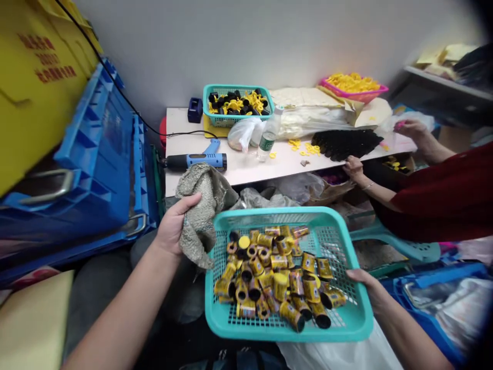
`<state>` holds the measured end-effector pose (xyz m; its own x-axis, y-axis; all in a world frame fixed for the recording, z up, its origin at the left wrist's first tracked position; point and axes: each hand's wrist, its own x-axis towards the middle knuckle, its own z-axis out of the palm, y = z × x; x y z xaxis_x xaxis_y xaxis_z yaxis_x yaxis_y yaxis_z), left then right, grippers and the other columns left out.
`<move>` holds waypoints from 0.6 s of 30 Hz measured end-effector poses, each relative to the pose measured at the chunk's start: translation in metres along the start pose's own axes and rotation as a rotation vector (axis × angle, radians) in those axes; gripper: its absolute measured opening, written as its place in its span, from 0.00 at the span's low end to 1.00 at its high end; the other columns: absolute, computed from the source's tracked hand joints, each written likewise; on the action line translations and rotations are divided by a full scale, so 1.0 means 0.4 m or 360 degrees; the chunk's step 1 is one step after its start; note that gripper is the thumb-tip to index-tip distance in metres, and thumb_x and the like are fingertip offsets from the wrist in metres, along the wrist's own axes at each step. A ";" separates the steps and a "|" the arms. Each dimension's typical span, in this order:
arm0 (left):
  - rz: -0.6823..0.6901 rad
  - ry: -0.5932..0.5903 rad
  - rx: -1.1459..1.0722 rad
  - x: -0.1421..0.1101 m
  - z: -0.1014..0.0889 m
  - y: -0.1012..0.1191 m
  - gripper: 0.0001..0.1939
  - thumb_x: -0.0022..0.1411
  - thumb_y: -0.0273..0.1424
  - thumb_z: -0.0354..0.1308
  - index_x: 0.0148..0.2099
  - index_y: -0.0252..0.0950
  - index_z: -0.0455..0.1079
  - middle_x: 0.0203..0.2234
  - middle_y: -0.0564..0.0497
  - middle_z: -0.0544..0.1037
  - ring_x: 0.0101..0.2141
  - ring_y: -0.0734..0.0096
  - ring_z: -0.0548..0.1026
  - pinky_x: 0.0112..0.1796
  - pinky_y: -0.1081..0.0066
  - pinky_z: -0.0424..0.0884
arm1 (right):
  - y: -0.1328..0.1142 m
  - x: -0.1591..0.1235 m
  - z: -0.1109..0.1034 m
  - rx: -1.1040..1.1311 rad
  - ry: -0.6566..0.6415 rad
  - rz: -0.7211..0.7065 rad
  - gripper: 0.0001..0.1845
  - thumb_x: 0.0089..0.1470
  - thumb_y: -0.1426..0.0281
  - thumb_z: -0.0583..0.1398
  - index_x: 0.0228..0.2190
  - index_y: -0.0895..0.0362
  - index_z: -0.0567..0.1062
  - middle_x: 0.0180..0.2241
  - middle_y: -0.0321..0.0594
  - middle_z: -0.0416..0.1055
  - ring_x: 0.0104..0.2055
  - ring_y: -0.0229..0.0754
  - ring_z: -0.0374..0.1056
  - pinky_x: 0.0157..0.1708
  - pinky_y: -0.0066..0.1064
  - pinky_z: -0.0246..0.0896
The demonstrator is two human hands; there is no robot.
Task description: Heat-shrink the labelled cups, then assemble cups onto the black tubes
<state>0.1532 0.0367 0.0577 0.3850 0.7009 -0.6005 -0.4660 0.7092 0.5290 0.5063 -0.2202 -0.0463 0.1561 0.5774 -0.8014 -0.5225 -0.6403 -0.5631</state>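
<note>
My left hand (173, 224) is closed around a crumpled grey-green cloth (200, 216), which hangs beside the basket's left rim. With my right hand (367, 289) I grip the right rim of a turquoise plastic basket (288, 334), thumb over the edge. Inside the basket lie many small yellow printed cylinders (280, 285) with black ends, heaped towards the left and middle. The basket is tilted a little towards me, over my lap. Beyond the cloth, a blue and black heat gun (196, 160) lies on the white table (246, 172).
Blue crates (96, 154) are stacked at left. On the table stand another turquoise basket (239, 121) with black and yellow parts, a plastic bottle (266, 144), a black pile (342, 144) and a pink basket (358, 95). A co-worker's hands (352, 167) are at the right.
</note>
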 end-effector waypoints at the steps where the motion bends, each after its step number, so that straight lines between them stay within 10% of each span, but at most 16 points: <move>1: -0.0010 0.0004 0.0037 -0.008 -0.011 -0.004 0.14 0.61 0.28 0.52 0.45 0.27 0.75 0.29 0.41 0.82 0.37 0.51 0.82 0.43 0.56 0.79 | -0.004 0.013 0.002 -0.0007 -0.0028 0.0035 0.31 0.39 0.61 0.64 0.45 0.64 0.76 0.39 0.54 0.77 0.44 0.60 0.74 0.51 0.50 0.69; 10: -0.0042 -0.0121 0.0394 -0.101 -0.180 0.004 0.21 0.51 0.24 0.66 0.50 0.34 0.75 0.34 0.45 0.84 0.41 0.51 0.81 0.46 0.60 0.76 | -0.054 0.083 0.011 0.0196 0.0166 -0.0004 0.22 0.49 0.65 0.61 0.46 0.62 0.73 0.39 0.50 0.77 0.43 0.54 0.75 0.46 0.46 0.72; 18: -0.0380 0.0083 0.0862 -0.094 -0.167 0.007 0.18 0.59 0.37 0.65 0.45 0.28 0.77 0.36 0.38 0.83 0.36 0.54 0.83 0.36 0.68 0.79 | -0.064 0.157 0.053 0.0202 0.0490 -0.0603 0.23 0.45 0.61 0.57 0.43 0.56 0.71 0.39 0.45 0.77 0.44 0.54 0.75 0.44 0.48 0.73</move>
<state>0.0842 0.0074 0.0417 0.3831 0.5223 -0.7619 0.1068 0.7942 0.5982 0.5116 -0.1567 -0.0780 0.5844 0.5689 -0.5787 -0.4760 -0.3372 -0.8122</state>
